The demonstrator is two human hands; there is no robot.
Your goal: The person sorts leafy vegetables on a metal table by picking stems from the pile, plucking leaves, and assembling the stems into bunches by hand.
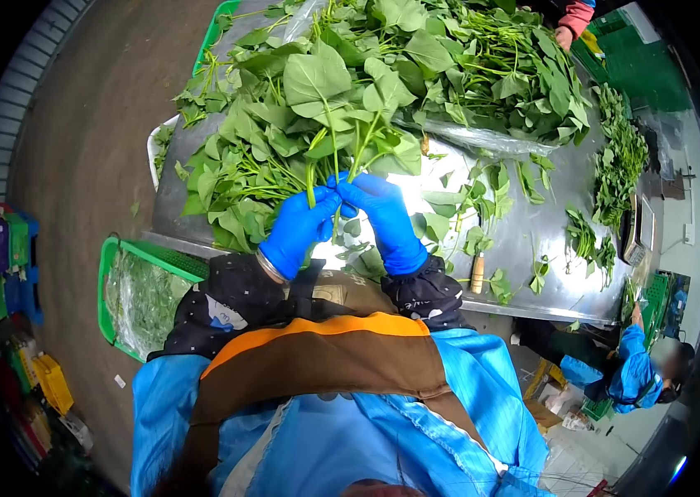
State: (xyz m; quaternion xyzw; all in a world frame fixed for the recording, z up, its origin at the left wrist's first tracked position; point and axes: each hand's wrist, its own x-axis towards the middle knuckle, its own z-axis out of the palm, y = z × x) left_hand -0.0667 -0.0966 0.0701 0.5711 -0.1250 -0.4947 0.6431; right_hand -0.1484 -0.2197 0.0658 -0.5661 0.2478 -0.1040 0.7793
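Both my hands wear blue gloves and meet over the near part of a metal table. My left hand is closed around green leaf stems. Beside it, my right hand pinches the stems of the same upright bunch of leafy greens, whose broad leaves fan out above the fingers. Behind and to the left of the bunch lies a large pile of leafy stems. Loose leaves are scattered right of my hands, near a wooden handle at the table's front edge.
A green crate lined with plastic stands at the lower left. Another heap of greens lies on clear plastic at the back. A person's hand rests by it. A person in blue is at the right, near a scale.
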